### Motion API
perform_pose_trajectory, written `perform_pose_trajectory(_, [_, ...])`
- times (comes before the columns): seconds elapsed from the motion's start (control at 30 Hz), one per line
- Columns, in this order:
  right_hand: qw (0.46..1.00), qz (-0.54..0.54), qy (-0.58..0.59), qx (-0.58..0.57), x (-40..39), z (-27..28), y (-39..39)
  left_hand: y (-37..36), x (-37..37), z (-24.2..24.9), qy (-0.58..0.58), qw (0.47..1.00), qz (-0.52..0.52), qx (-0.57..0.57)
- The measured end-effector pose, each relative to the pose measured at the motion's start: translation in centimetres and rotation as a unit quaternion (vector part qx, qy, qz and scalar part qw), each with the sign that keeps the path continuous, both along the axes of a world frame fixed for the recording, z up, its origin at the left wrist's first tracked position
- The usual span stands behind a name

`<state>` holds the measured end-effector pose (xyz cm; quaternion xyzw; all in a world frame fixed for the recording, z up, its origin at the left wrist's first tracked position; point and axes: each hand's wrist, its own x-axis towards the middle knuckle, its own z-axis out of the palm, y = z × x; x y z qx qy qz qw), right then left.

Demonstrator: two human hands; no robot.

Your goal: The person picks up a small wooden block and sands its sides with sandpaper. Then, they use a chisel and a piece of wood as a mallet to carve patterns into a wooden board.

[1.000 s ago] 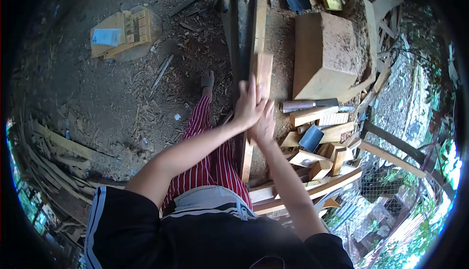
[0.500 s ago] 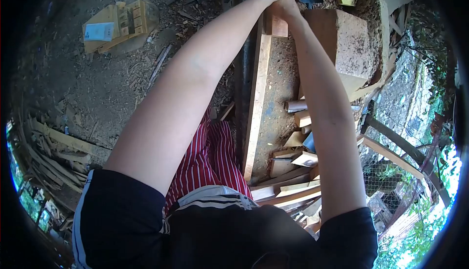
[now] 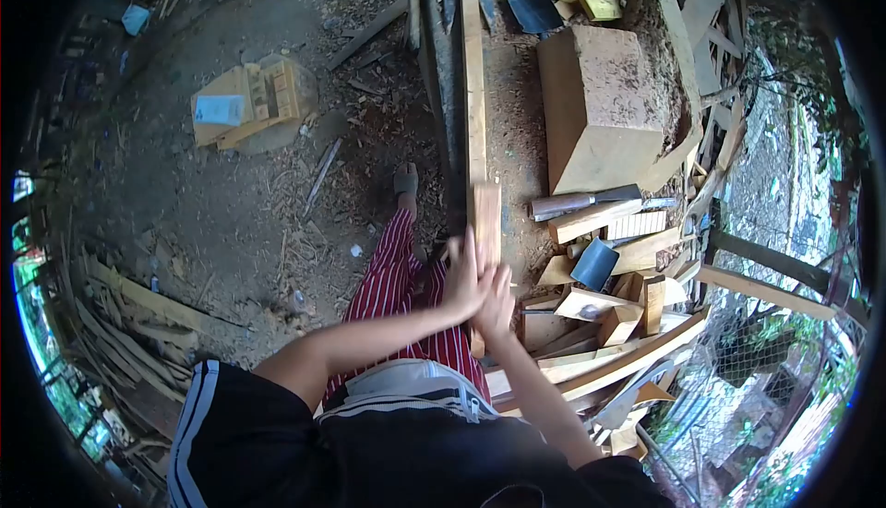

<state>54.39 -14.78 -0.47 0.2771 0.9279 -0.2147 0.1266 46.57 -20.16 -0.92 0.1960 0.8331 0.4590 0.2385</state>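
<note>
On my feed, L hand and R hand are pressed together, both grasping the near end of the block; exact finger pos. too blurry to tell. Block's atop the strip, toward its near end, w/ its far end showing past the fingers. Strip runs lengthwise along L side of the desk. On the R I see the big timber, a brown-handled tool just nearer, then piled offcuts.
</note>
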Motion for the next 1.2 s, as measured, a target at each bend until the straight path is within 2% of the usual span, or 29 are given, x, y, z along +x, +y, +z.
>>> perform_pose_trajectory(0.03, [1.0, -0.011, -0.015, -0.017, 1.9, -0.2, -1.2, -1.1, 1.9, 0.2, -0.059, 0.998, -0.005, -0.018])
perform_pose_trajectory(0.1, [0.998, 0.057, -0.015, 0.034, 2.4, 1.5, -1.5, -2.2, 2.9, 0.9, -0.046, 0.998, -0.026, -0.031])
perform_pose_trajectory(0.13, [0.996, 0.068, 0.006, 0.059, 2.1, 0.9, -1.4, -1.9, 2.4, 0.7, -0.052, 0.997, -0.027, -0.042])
perform_pose_trajectory(0.23, [0.997, 0.069, 0.004, 0.038, -1.2, 0.5, 0.5, -0.1, -1.0, 0.3, -0.072, 0.997, 0.0, -0.033])
perform_pose_trajectory(0.27, [0.997, 0.065, 0.036, 0.037, -3.0, -0.2, 1.7, 1.0, -2.9, -0.6, -0.006, 1.0, 0.009, -0.017])
perform_pose_trajectory(0.3, [0.995, 0.06, 0.068, 0.035, -5.5, -1.2, 3.0, 2.5, -5.3, -1.0, 0.014, 0.999, 0.022, -0.028])
perform_pose_trajectory(0.33, [0.995, 0.069, 0.064, 0.04, -8.5, -1.2, 4.5, 4.0, -8.2, -0.7, -0.02, 0.999, 0.039, 0.0])
perform_pose_trajectory(0.37, [0.994, 0.078, 0.061, 0.045, -11.8, -0.3, 6.0, 5.2, -11.0, -1.3, 0.053, 0.997, 0.039, 0.032])
perform_pose_trajectory(0.4, [0.991, 0.099, 0.069, 0.057, -14.9, 0.3, 7.4, 6.6, -13.7, -1.6, 0.048, 0.996, 0.055, 0.054])
perform_pose_trajectory(0.43, [0.987, 0.121, 0.077, 0.07, -18.0, 0.8, 8.9, 8.1, -16.5, -2.4, 0.118, 0.989, 0.066, 0.059])
perform_pose_trajectory(0.5, [0.989, 0.108, 0.078, 0.065, -23.8, 1.0, 11.6, 11.1, -22.5, -3.6, 0.154, 0.981, 0.093, 0.077])
perform_pose_trajectory(0.57, [0.991, 0.078, 0.095, 0.06, -29.3, -1.3, 14.5, 14.3, -28.4, -4.3, 0.161, 0.978, 0.128, 0.045])
perform_pose_trajectory(0.6, [0.993, 0.073, 0.083, 0.036, -32.1, -0.8, 15.7, 15.6, -31.6, -3.8, 0.111, 0.986, 0.125, 0.023])
perform_pose_trajectory(0.63, [0.995, 0.066, 0.072, 0.013, -34.8, 0.1, 16.9, 17.1, -34.3, -3.6, 0.11, 0.985, 0.129, -0.012])
perform_pose_trajectory(0.73, [0.995, 0.064, 0.081, 0.016, -39.7, -1.7, 20.3, 20.3, -39.3, -2.9, 0.057, 0.987, 0.148, -0.028])
perform_pose_trajectory(0.8, [0.993, 0.095, 0.057, 0.042, -41.3, -1.7, 21.1, 20.9, -39.5, -2.4, 0.055, 0.985, 0.158, -0.043])
perform_pose_trajectory(0.9, [0.994, 0.082, 0.046, 0.061, -39.8, -0.9, 19.6, 19.9, -37.9, -1.4, 0.056, 0.983, 0.168, -0.045])
perform_pose_trajectory(0.97, [0.996, 0.06, 0.062, 0.022, -36.6, -0.6, 18.0, 18.2, -35.1, -1.0, 0.041, 0.987, 0.14, -0.06])
perform_pose_trajectory(1.0, [0.997, 0.059, 0.046, -0.005, -34.3, 0.6, 16.9, 17.2, -33.0, -1.7, 0.055, 0.988, 0.132, -0.059])
perform_pose_trajectory(1.1, [0.997, 0.031, 0.062, 0.024, -25.3, -1.2, 13.4, 13.6, -23.5, -2.7, 0.106, 0.984, 0.138, -0.032])
perform_pose_trajectory(1.13, [0.999, 0.039, 0.015, 0.01, -22.0, -0.6, 12.1, 12.0, -19.9, -3.1, 0.108, 0.986, 0.125, -0.021])
perform_pose_trajectory(1.17, [0.997, 0.046, 0.033, 0.059, -18.2, -1.3, 10.3, 10.2, -16.5, -1.8, 0.05, 0.994, 0.096, -0.012])
perform_pose_trajectory(1.2, [0.994, 0.066, 0.032, 0.086, -14.4, -1.8, 8.5, 8.5, -13.0, -2.5, 0.115, 0.99, 0.073, -0.038])
